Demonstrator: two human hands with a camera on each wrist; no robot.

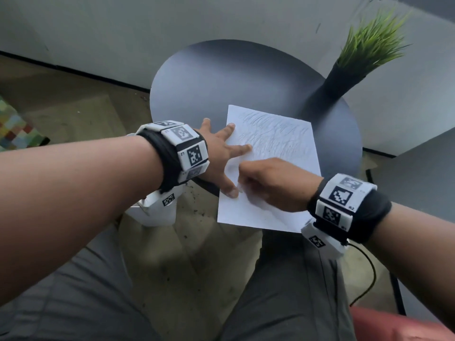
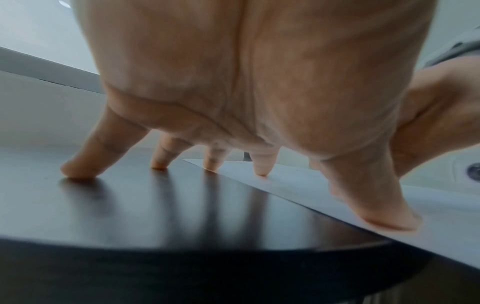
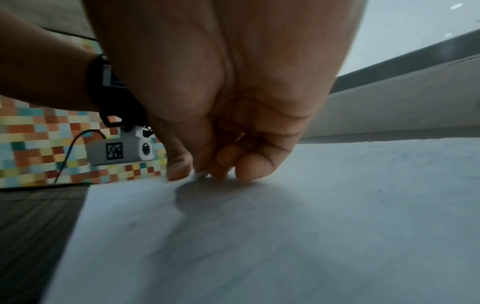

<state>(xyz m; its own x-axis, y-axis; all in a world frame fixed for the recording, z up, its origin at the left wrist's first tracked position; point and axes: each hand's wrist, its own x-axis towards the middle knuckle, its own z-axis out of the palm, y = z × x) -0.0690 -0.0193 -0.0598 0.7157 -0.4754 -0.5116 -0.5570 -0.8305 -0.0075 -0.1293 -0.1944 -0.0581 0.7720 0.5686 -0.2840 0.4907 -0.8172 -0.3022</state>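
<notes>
The left hand [image 1: 216, 153] is spread wide, thumb and two fingers pressing the left edge of the sheet of paper [image 1: 283, 143], the other two on the smooth, dark round table [image 1: 209, 82]. The right hand [image 1: 275, 183] is curled, fingertips bunched down on the thin, pencil-scribbled sheet just beside the left thumb; whether they pinch anything cannot be told. The sheet overhangs the table's near rim

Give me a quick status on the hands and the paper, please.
Left hand spread, pressing white scribbled paper sheet on round dark table. Right hand curled on sheet, contents hidden. Black-potted green plant stands clear.
</notes>
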